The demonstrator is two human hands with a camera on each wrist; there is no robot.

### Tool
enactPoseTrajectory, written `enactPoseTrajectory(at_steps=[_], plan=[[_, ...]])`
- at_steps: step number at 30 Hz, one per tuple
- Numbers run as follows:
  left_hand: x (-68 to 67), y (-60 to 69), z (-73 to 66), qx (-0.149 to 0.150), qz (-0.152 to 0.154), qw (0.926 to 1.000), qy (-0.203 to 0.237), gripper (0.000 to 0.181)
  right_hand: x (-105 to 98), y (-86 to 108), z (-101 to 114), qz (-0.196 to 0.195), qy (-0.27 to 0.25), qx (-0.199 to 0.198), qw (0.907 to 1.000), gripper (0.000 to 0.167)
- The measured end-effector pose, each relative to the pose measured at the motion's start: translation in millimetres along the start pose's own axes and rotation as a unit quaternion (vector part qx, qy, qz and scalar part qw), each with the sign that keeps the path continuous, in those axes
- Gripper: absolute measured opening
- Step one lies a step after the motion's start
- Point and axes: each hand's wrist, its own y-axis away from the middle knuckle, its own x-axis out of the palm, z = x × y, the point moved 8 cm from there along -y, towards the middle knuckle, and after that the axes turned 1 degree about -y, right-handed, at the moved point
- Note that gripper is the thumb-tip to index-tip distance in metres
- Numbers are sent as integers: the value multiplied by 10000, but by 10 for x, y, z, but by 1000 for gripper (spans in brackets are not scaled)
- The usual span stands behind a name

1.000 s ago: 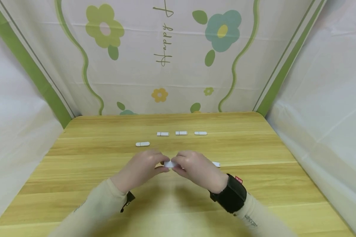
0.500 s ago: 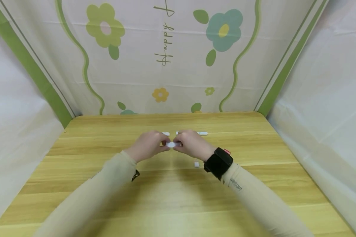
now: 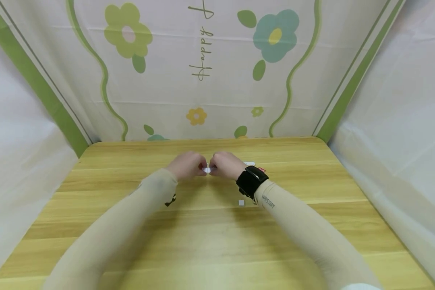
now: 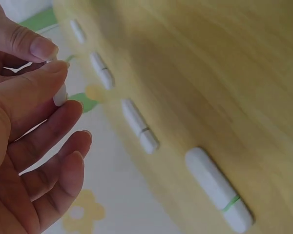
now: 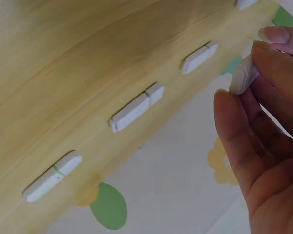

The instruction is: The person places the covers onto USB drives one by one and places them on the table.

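Both hands hold a white USB stick between them, raised above the far part of the table. My left hand pinches one end with thumb and fingertips; in the left wrist view only the end of the USB stick shows. My right hand pinches the other end, and in the right wrist view the USB stick sticks out from the fingertips. Beyond the hands lie several more white sticks in a row, among them a round-ended one with a green band and a squarer one.
A small white square piece, perhaps a cap, lies near the right wrist. One round-ended white stick lies close below the left wrist. A wooden table meets a flower-printed cloth at the back.
Both hands have moved away from the body toward the table's far edge, keeping the USB stick between them. The right forearm has swung inward, exposing the small square piece; the row is now mostly covered.
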Motion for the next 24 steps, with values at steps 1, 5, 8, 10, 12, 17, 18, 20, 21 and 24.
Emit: enactPoseTrajectory(at_steps=[1, 5, 8, 10, 12, 17, 18, 20, 21, 24], plan=[[25, -30, 26, -22, 41, 10000, 7, 11, 30, -25, -33, 36, -41, 26, 10000, 2], [144, -142, 135, -42, 138, 9999, -37, 7, 171, -116, -164, 176, -171, 136, 9996, 3], [226, -206, 207, -16, 153, 9999, -50, 6, 291, -177, -263, 307, -260, 253, 9989, 2], [278, -239, 253, -19, 179, 9998, -55, 6, 363, -209, -313, 408, -360, 334, 9980, 2], [325, -267, 299, -51, 225, 9997, -40, 7, 424, -238, -351, 495, -451, 394, 9970, 5], [424, -307, 403, -193, 327, 9992, -141, 9, 518, -277, -392, 655, -540, 517, 9950, 5], [435, -311, 413, -206, 352, 9991, -142, 10, 526, -277, -397, 680, -523, 548, 9948, 5], [445, -321, 419, -202, 368, 9990, -119, 10, 523, -273, -405, 711, -497, 648, 9941, 6], [448, -326, 417, -190, 366, 9991, -111, 11, 516, -268, -408, 716, -477, 698, 9938, 6], [449, -333, 405, -188, 359, 9992, -6, 9, 493, -252, -412, 727, -381, 878, 9928, 8]])
